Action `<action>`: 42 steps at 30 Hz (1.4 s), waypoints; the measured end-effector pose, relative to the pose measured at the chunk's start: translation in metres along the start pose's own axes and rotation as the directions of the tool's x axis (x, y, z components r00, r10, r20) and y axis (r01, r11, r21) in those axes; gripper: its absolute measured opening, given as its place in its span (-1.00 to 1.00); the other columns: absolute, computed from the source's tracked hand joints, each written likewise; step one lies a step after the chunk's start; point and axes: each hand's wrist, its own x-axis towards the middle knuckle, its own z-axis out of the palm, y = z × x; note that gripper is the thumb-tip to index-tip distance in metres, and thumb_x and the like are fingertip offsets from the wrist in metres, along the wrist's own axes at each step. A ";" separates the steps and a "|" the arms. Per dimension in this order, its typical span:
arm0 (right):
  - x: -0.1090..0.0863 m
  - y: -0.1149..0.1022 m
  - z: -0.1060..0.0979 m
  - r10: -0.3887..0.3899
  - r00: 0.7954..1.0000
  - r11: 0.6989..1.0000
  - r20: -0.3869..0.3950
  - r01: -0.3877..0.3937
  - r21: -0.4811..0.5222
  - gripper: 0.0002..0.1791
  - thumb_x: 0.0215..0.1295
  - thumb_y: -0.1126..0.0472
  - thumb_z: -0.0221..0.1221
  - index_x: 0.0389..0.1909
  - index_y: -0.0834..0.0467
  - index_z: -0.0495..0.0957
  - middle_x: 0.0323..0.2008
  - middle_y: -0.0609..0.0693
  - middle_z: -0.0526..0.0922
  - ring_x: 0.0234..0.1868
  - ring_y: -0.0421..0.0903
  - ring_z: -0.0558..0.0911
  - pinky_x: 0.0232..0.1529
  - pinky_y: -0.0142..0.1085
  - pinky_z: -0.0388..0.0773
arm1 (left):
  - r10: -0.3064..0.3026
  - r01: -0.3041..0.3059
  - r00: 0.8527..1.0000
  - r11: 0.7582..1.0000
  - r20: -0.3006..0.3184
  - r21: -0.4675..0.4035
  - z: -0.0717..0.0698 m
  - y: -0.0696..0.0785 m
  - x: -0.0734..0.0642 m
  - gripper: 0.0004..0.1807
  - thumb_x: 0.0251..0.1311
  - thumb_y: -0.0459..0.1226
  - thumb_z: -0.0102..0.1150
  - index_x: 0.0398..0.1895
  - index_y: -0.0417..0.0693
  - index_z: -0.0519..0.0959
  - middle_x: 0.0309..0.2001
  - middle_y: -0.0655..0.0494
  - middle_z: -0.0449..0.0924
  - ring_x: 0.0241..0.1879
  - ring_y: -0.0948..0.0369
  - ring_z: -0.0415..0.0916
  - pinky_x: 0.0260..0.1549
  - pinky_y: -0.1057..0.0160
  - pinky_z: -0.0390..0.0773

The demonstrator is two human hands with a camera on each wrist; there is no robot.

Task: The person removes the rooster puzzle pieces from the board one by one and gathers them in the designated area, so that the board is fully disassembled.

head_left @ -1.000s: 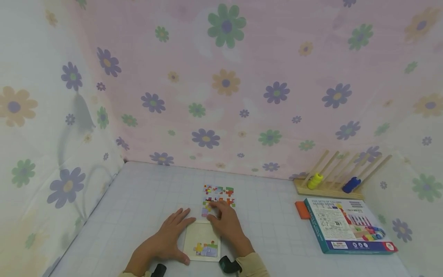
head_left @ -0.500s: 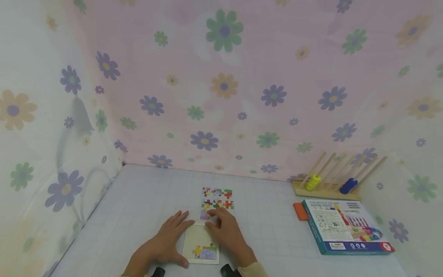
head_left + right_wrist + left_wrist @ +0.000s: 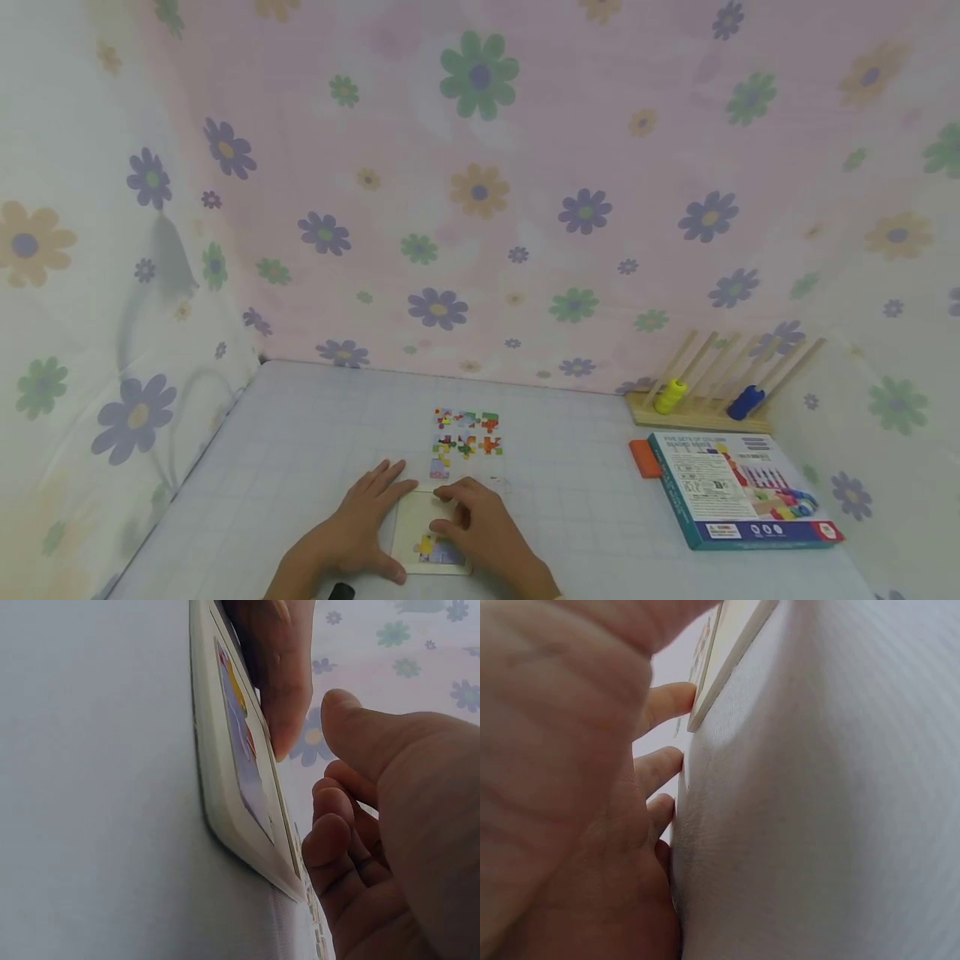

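A square light-coloured puzzle tray (image 3: pixel 408 518) lies on the table, with a few joined yellow and lilac jigsaw pieces (image 3: pixel 429 549) in its near part. My left hand (image 3: pixel 352 525) is spread along the tray's left side, its index finger by the far left corner and its thumb by the near edge. My right hand (image 3: pixel 483 527) is over the tray's right side, thumb and index finger apart; the right wrist view shows its fingers (image 3: pixel 328 840) loosely bent, with no piece visible between them. Just beyond the tray lie several loose jigsaw pieces (image 3: pixel 467 446) in rows.
At the right lies a toy box (image 3: pixel 742 492), beside an orange block (image 3: pixel 645 458). Behind it stands a wooden peg rack (image 3: pixel 693 410) with yellow beads (image 3: pixel 670 397) and blue beads (image 3: pixel 745 403). A flowered cloth wall (image 3: pixel 517 325) borders the table (image 3: pixel 300 433).
My right hand has drawn back from the loose pieces to above the tray, uncovering the loose pieces. My left hand stays at the tray's left side. The head view has shifted slightly.
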 end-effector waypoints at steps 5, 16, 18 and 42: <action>-0.006 -0.003 -0.002 0.009 0.999 1.000 0.049 -0.009 -0.003 -0.54 0.19 0.03 0.45 0.09 0.09 0.68 -0.19 -0.19 0.64 -0.43 -0.46 0.44 -0.41 -0.56 0.48 | 0.009 -0.009 1.000 1.000 -0.003 -0.009 -0.001 0.000 -0.001 0.32 -0.41 0.37 0.56 0.51 0.04 0.29 0.64 -0.13 -0.02 0.63 -0.25 -0.21 0.51 -0.41 -0.08; -0.018 -0.006 -0.007 0.003 0.981 0.989 0.194 0.026 -0.147 -0.48 0.07 -0.06 0.50 0.05 0.04 0.71 -0.33 -0.35 0.49 -0.36 -0.48 0.39 -0.32 -0.57 0.45 | 0.001 -0.001 1.000 0.999 -0.004 -0.035 -0.003 0.004 -0.003 0.31 -0.42 0.33 0.58 0.51 0.06 0.29 0.64 -0.12 -0.02 0.62 -0.26 -0.21 0.49 -0.45 -0.09; -0.018 -0.007 -0.007 0.019 0.978 0.987 0.208 0.015 -0.159 -0.51 0.07 -0.04 0.51 0.03 0.03 0.72 -0.33 -0.36 0.51 -0.36 -0.47 0.40 -0.32 -0.56 0.45 | -0.007 0.006 1.000 0.999 -0.004 -0.035 -0.003 0.004 -0.002 0.31 -0.43 0.34 0.58 0.51 0.08 0.29 0.64 -0.11 -0.02 0.62 -0.25 -0.21 0.49 -0.45 -0.09; -0.019 -0.012 -0.006 0.079 0.969 0.993 0.236 -0.055 -0.106 -0.67 0.05 0.09 0.53 -0.16 -0.09 0.66 -0.35 -0.34 0.50 -0.34 -0.43 0.43 -0.27 -0.52 0.47 | -0.020 0.020 1.000 0.999 0.008 -0.044 -0.005 0.007 -0.003 0.27 -0.39 0.28 0.62 0.50 0.05 0.31 0.64 -0.14 -0.02 0.62 -0.27 -0.21 0.48 -0.47 -0.08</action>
